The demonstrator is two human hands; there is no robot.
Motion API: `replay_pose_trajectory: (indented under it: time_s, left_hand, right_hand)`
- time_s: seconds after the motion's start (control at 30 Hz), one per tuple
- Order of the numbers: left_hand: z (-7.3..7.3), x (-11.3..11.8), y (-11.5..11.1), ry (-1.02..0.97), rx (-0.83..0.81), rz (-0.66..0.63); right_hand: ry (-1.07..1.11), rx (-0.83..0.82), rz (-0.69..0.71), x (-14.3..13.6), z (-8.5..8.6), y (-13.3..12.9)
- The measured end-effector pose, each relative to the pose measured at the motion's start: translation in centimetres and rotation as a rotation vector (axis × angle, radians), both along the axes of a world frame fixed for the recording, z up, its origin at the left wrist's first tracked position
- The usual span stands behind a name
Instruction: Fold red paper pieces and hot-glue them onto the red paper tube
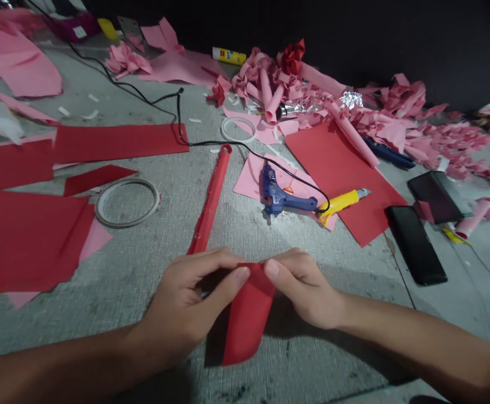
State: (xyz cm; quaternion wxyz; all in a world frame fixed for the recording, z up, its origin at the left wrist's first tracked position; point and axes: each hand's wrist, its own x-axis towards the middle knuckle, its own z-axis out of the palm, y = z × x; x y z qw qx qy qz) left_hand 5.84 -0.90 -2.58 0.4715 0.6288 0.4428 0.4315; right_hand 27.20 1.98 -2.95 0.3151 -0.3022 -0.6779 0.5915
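Between my two hands hangs a piece of red paper [251,320], its lower end curling toward me. My left hand [198,297] pinches its upper left edge between thumb and fingers. At the upper right edge my right hand [308,286] pinches it the same way. The thumbs nearly meet at the top. Just beyond my left hand lies a rolled red paper tube [213,199] with a shiny strip along its side; its near end is hidden behind that hand. A blue glue gun [276,193] rests farther off on pink paper [247,177].
Red sheets [26,241] and a tape roll [128,203] lie at left. A yellow cutter [343,203] with its blade out sits on a red sheet [333,151]. Right are a black phone [415,244] and crumpled pink paper [451,134]. A black cable [223,142] crosses the surface.
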Motion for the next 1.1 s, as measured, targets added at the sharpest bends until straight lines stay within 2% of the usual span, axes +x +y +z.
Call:
replay_pose_trajectory:
  time_s: [0.13, 0.37, 0.53, 0.77, 0.97, 1.1]
  left_hand:
    - [0.0, -0.06, -0.06, -0.007, -0.006, -0.012]
    - [-0.18, -0.19, -0.19, -0.034, -0.025, 0.004]
    - [-0.07, -0.19, -0.31, -0.088, -0.032, 0.001]
    - [-0.09, -0.3, -0.3, -0.046, 0.039, -0.03]
    - [-0.09, -0.4, -0.23, -0.016, 0.09, -0.009]
    - [0.07, -0.24, -0.05, 0.007, 0.105, -0.091]
  right_hand:
    - [-0.016, 0.002, -0.001, 0.03, 0.05, -0.14]
    - [0.017, -0.014, 0.074, -0.09, 0.66, -0.07]
    - [-0.005, -0.026, 0.045, -0.08, 0.49, -0.19]
    - [0.03, -0.028, 0.078, 0.05, 0.34, -0.22]
    - [-0.068, 0.029, 0.183, 0.18, 0.05, -0.32]
    - [-0.098, 0.108, 0.212, 0.02, -0.14, -0.37]
